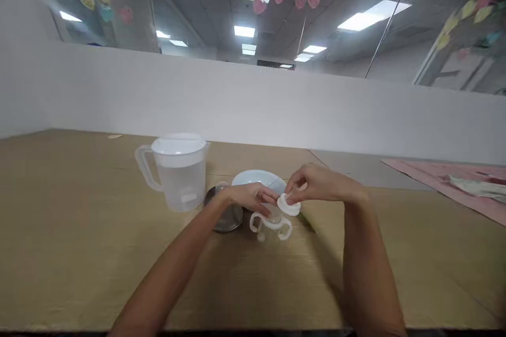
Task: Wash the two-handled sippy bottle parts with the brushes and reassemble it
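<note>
A clear cup with a white rim and two curved white handles [272,223] stands on the table near the middle. My left hand [253,197] lies against its far left side, fingers close together over the rim. Just above the cup's right side, my right hand [310,184] pinches a small white lid [289,206], tilted and off the cup. The left fingertips come close to the lid; whether they touch it is unclear. Behind the hands is a pale plate [253,176]. A round metal dish [230,218] sits left of the cup, partly covered by my left wrist.
A translucent lidded pitcher [179,179] stands at the left behind my left forearm. A thin green item [307,222] lies right of the cup. At the far right is a pink cloth [430,176] with a whitish item on it. A white wall closes off the back.
</note>
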Demonstrator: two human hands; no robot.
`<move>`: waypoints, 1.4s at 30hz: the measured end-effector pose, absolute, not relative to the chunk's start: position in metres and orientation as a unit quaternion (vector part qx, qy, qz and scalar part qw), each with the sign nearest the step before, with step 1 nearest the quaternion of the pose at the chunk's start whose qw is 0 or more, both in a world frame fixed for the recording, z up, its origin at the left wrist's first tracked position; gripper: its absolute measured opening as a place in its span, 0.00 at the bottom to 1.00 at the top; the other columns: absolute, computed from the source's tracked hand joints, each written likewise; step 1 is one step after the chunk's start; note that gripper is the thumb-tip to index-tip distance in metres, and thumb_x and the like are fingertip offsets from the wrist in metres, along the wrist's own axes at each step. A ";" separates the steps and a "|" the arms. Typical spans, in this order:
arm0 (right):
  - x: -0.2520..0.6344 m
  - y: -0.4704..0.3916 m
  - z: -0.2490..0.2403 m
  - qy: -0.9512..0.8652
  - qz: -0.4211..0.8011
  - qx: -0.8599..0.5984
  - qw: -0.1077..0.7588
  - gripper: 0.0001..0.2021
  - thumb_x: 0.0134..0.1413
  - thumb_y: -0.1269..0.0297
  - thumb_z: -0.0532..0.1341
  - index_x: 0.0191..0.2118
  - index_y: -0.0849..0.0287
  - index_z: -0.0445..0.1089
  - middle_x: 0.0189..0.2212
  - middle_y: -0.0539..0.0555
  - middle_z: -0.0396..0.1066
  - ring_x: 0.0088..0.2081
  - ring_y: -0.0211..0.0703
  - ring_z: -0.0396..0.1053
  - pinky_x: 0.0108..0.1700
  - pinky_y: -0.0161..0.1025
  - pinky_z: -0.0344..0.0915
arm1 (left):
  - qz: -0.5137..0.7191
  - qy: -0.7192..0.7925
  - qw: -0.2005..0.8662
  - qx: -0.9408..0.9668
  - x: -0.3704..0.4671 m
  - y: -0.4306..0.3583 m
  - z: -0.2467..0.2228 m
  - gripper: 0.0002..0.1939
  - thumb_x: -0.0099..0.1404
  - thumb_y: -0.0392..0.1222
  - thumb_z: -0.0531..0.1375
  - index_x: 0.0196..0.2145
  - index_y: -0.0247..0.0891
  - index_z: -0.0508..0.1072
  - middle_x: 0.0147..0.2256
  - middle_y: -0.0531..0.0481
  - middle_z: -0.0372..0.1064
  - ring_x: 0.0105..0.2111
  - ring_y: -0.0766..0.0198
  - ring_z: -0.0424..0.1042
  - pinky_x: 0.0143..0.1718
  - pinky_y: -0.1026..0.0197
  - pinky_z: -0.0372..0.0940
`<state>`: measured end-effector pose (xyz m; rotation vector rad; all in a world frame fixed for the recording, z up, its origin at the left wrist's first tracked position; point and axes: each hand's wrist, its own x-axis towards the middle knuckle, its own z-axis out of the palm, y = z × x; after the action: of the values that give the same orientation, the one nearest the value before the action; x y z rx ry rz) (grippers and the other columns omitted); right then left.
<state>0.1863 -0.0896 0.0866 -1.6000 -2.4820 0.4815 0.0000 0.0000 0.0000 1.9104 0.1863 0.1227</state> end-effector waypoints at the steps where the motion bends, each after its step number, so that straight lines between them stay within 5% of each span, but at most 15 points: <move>1: 0.186 -0.090 0.087 -0.826 0.163 -0.534 0.074 0.15 0.40 0.56 0.62 0.33 0.58 0.76 0.29 0.51 0.74 0.32 0.41 0.66 0.30 0.32 0.57 | 0.067 0.082 0.549 0.829 0.001 0.001 0.001 0.29 0.45 0.43 0.67 0.47 0.38 0.71 0.42 0.48 0.72 0.44 0.59 0.67 0.44 0.62 0.61; 12: 0.178 -0.096 0.088 -0.823 0.164 -0.535 0.097 0.13 0.38 0.57 0.62 0.31 0.58 0.76 0.26 0.51 0.73 0.29 0.38 0.65 0.29 0.32 0.57 | 0.111 0.103 0.392 0.907 -0.009 -0.008 0.019 0.22 0.47 0.37 0.66 0.42 0.37 0.74 0.38 0.50 0.73 0.40 0.62 0.69 0.43 0.65 0.60; 22: 0.164 -0.096 0.084 -0.819 0.147 -0.549 0.083 0.12 0.37 0.57 0.62 0.29 0.59 0.76 0.22 0.49 0.70 0.26 0.36 0.63 0.26 0.31 0.53 | 0.081 0.158 0.460 0.870 -0.018 -0.011 0.022 0.42 0.42 0.36 0.69 0.56 0.40 0.59 0.43 0.43 0.70 0.42 0.59 0.70 0.43 0.58 0.63; 36: 0.129 -0.083 0.063 -0.845 0.137 -0.517 0.015 0.09 0.36 0.67 0.62 0.30 0.58 0.74 0.26 0.49 0.71 0.26 0.34 0.63 0.24 0.29 0.53 | 0.023 0.193 0.343 0.919 -0.017 -0.014 0.020 0.21 0.35 0.39 0.70 0.30 0.36 0.70 0.32 0.53 0.69 0.36 0.60 0.69 0.35 0.64 0.63; 42: 0.132 -0.079 0.062 -0.866 0.163 -0.473 -0.003 0.15 0.36 0.75 0.58 0.34 0.58 0.75 0.32 0.50 0.73 0.30 0.35 0.66 0.28 0.28 0.56 | -0.011 0.173 0.371 0.912 -0.013 -0.007 0.006 0.20 0.38 0.42 0.69 0.31 0.35 0.72 0.31 0.53 0.71 0.35 0.60 0.69 0.34 0.64 0.63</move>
<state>0.1318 -0.0793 0.0616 -1.4878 -2.7264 0.5126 -0.0132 -0.0073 0.0061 2.3390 0.4427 -0.0292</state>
